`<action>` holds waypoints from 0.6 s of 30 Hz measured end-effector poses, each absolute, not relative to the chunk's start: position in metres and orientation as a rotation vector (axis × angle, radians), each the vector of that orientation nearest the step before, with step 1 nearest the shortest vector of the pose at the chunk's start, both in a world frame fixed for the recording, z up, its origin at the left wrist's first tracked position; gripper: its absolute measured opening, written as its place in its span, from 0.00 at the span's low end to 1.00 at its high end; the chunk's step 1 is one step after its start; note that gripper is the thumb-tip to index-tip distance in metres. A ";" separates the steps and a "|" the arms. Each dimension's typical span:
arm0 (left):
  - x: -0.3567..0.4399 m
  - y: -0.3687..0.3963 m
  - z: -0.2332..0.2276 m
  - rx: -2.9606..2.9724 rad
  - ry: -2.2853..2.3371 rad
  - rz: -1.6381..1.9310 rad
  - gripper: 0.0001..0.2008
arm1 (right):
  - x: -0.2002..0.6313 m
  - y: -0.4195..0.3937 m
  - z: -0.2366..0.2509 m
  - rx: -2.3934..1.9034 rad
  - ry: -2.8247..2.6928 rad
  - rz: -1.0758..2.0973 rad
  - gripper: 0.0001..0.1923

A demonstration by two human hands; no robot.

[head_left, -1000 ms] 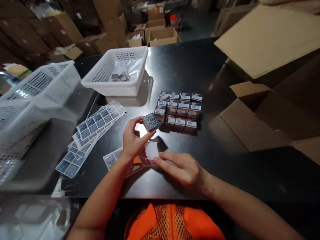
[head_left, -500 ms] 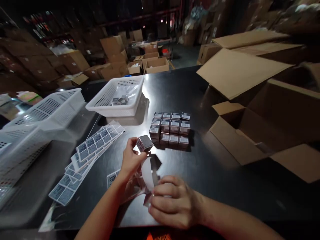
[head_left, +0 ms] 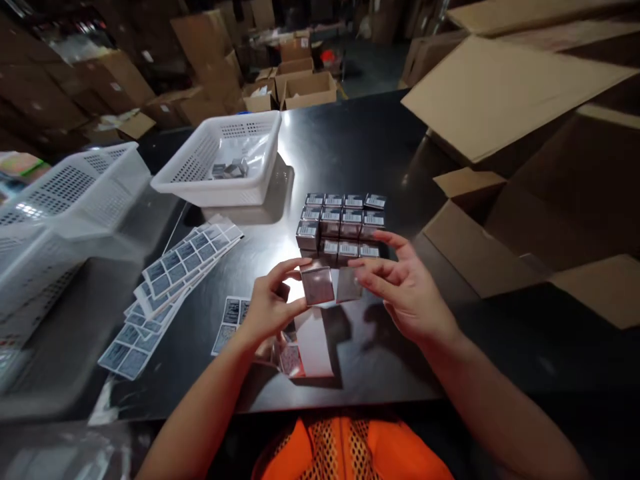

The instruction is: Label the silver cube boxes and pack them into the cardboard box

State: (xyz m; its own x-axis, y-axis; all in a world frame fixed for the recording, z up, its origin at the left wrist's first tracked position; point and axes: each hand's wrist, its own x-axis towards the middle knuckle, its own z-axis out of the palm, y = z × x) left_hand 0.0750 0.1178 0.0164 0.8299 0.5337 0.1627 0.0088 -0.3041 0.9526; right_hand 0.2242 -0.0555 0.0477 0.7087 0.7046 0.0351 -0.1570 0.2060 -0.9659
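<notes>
My left hand (head_left: 275,297) pinches a small box (head_left: 318,285) between thumb and fingers above the near table edge. Close to the box's right side, my right hand (head_left: 407,287) holds a small square sticker (head_left: 349,285) by its edge at the fingertips. Whether sticker and box touch, I cannot tell. Beneath both hands lies a white backing strip (head_left: 315,343), with a clear plastic bag holding something reddish (head_left: 290,357) at its left. Beyond my hands stand rows of small labelled boxes (head_left: 341,217), with a gap before the front row.
Sticker sheets (head_left: 185,263) are fanned out at left, and another sheet (head_left: 227,327) lies by my left wrist. A white basket (head_left: 215,193) with a few small boxes stands behind them. More white baskets (head_left: 75,190) are farther left. An open carton (head_left: 475,247) occupies the right side.
My right hand has risen from the strip near the table edge to beside the box, now with a sticker. The left hand has turned the box, and the view has tilted downward.
</notes>
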 end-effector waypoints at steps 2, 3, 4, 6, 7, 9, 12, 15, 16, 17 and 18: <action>0.075 0.115 0.015 1.836 0.417 0.546 0.29 | 0.222 -0.054 0.047 -1.211 -0.497 0.781 0.38; 0.075 0.114 0.014 1.850 0.418 0.553 0.29 | 0.219 -0.053 0.046 -1.207 -0.481 0.819 0.38; 0.075 0.113 0.014 1.869 0.417 0.564 0.28 | 0.217 -0.053 0.045 -1.205 -0.468 0.840 0.38; 0.075 0.112 0.015 1.916 0.407 0.585 0.27 | 0.214 -0.051 0.045 -1.208 -0.455 0.846 0.39; 0.075 0.111 0.015 1.941 0.401 0.593 0.27 | 0.212 -0.051 0.045 -1.213 -0.452 0.845 0.39; 0.074 0.110 0.014 1.986 0.388 0.611 0.27 | 0.211 -0.050 0.045 -1.225 -0.445 0.840 0.39; 0.073 0.108 0.013 2.027 0.384 0.619 0.28 | 0.210 -0.049 0.046 -1.253 -0.435 0.820 0.38; 0.074 0.107 0.013 2.018 0.386 0.615 0.28 | 0.210 -0.048 0.046 -1.279 -0.425 0.798 0.38; 0.074 0.107 0.013 2.013 0.387 0.615 0.28 | 0.210 -0.048 0.046 -1.282 -0.423 0.797 0.38; 0.075 0.107 0.013 2.006 0.388 0.614 0.27 | 0.210 -0.047 0.046 -1.283 -0.422 0.799 0.38; 0.076 0.108 0.014 1.997 0.388 0.614 0.27 | 0.210 -0.047 0.046 -1.281 -0.421 0.803 0.38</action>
